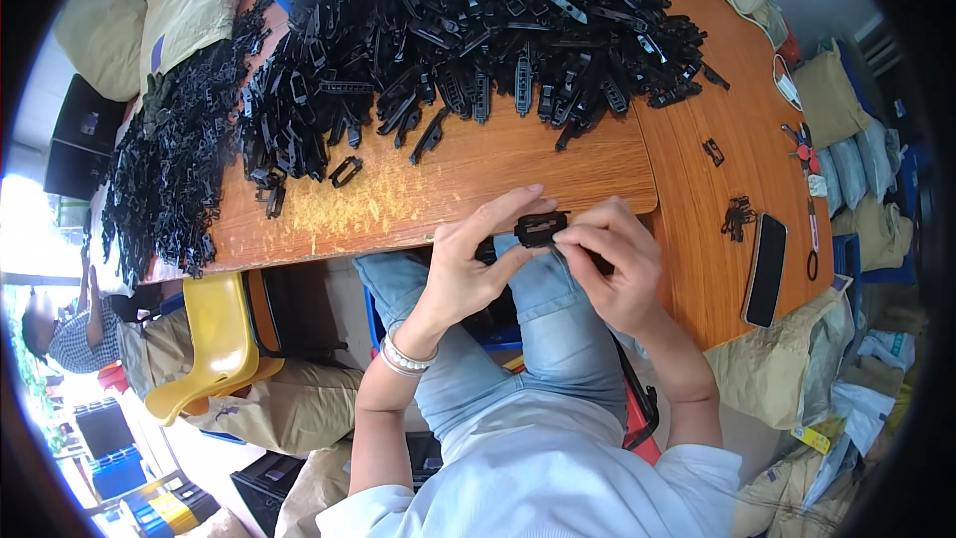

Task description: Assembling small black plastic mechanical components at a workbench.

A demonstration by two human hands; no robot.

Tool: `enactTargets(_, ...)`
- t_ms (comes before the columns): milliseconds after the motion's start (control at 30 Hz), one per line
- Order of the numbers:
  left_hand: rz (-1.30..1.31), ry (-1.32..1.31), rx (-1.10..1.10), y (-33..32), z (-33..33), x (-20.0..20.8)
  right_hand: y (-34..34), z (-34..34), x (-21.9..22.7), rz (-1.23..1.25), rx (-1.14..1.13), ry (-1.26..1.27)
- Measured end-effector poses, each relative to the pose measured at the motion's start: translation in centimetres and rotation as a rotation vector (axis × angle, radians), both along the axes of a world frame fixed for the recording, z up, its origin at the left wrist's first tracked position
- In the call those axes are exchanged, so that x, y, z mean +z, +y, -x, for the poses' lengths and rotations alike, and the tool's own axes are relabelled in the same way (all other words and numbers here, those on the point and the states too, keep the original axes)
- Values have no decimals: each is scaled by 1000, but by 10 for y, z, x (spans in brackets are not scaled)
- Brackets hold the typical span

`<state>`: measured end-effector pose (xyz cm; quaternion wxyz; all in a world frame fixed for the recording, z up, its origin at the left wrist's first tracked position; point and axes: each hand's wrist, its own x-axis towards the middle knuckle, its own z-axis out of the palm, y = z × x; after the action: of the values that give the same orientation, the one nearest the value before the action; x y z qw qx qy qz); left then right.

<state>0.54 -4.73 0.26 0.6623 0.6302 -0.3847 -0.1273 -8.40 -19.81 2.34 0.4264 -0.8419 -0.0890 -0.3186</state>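
Note:
A small black plastic part with a slotted oval frame [539, 229] is between my hands, just off the front edge of the wooden table [478, 174]. My left hand [466, 261] grips it from the left, thumb below and fingers above. The fingertips of my right hand [619, 261] are pinched together at its right end; whether they also hold a smaller piece is hidden. Nearest on the table lies a loose oval black frame [347, 172]. Behind it spreads a big heap of black plastic parts [448, 40].
Another mound of small black pieces [169, 159] covers the table's left. On the right are a phone [764, 271], a few small black parts [737, 217], scissors [812, 264] and keys [803, 147]. A yellow chair [219, 339] stands left; sacks [787, 364] lie lower right.

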Motion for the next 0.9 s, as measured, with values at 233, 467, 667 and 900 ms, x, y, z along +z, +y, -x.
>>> enactTargets(233,-3,-39,-6,2,0,1,2,-1,-3,-71,-17,-10)
enactTargets(467,26,-199,8,2,-4,0,-3,1,-1,22,27,111)
enactTargets(667,158,542,-201,-3,-9,-1,-10,1,-13,-27,-36,34)
enactTargets(900,-177,-234,511,-51,-157,8,-1,15,-19,-596,-176,83)
